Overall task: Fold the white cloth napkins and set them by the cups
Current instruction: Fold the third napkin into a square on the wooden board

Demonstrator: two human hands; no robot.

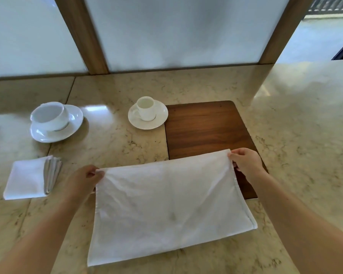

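Marble surface (pixel 285 119) under frosted panels, napkin mid-fold.

The white napkin (pixel 166 204) lies at near centre, its far edge lifted: left hand (pixel 85 178) pinches the far-left corner, right hand (pixel 244 161) the far-right one over the wooden board (pixel 206 125). One folded napkin (pixel 26 178) sits near left, short of the big cup (pixel 50 115); the small cup (pixel 145 107) has none. If the corners land uneven, I'd expect a crooked fold.

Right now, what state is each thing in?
Large napkin: spread out, far corners pinched and lifted.
Left hand: pinching one corner.
Right hand: pinching the other corner.
Folded napkin: folded, lying flat.
Large cup: upright on saucer, empty.
Small cup: upright on saucer, empty.
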